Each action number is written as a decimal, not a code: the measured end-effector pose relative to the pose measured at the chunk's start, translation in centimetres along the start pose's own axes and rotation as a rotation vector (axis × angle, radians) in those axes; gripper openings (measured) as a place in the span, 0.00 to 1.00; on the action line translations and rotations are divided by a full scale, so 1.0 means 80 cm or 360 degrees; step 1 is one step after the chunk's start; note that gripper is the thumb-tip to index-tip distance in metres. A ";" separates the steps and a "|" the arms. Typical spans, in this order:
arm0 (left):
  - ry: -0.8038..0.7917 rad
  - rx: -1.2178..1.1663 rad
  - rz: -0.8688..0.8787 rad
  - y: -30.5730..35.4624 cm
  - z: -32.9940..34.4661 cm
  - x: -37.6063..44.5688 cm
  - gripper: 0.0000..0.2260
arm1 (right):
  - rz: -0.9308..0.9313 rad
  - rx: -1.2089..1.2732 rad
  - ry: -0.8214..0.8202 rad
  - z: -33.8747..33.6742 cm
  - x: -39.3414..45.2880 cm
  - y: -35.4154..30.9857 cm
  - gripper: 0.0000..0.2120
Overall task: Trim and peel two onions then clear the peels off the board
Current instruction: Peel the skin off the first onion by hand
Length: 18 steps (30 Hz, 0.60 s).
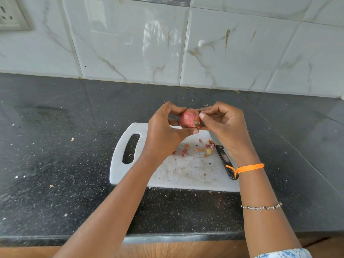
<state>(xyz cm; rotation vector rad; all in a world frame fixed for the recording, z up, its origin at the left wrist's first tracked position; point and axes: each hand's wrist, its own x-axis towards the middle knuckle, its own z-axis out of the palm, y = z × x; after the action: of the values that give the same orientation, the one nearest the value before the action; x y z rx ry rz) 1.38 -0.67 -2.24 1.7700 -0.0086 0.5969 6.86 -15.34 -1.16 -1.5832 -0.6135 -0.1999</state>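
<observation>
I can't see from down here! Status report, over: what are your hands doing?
Both hands, left and right, hold round red onion above white plastic cutting board. Skin still on. Black-handled knife and peel scraps on board.

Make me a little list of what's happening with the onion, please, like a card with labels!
Onion: red onion, held up above the board, skin still on
Left hand: left hand grips the onion from the side
Right hand: right hand pinches at the onion's end
Board: white cutting board with a handle slot, on the dark counter
Peels: peel scraps lying on the board
Knife: black-handled knife resting at the board's right side, nobody holding it
Second onion: not in view
</observation>
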 end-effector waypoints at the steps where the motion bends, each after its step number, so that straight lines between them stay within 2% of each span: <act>1: -0.0002 0.0008 0.0003 0.000 0.000 0.000 0.21 | 0.0001 -0.0003 0.0002 0.000 0.000 0.000 0.09; 5: -0.0009 0.0025 0.0009 0.001 0.000 0.000 0.21 | -0.0035 0.0001 0.0020 -0.001 0.000 0.001 0.11; 9: -0.0006 0.0026 0.0001 0.002 0.000 -0.001 0.21 | -0.0055 -0.0019 0.0033 0.000 0.001 0.003 0.08; 18: -0.0051 -0.0030 -0.0021 0.002 0.001 -0.001 0.21 | -0.0070 -0.0141 0.0068 -0.002 0.001 -0.001 0.09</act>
<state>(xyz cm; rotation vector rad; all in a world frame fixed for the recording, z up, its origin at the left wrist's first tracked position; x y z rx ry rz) 1.26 -0.79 -2.18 1.7599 -0.0250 0.5571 6.92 -15.51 -1.08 -1.6472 -0.6135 -0.2968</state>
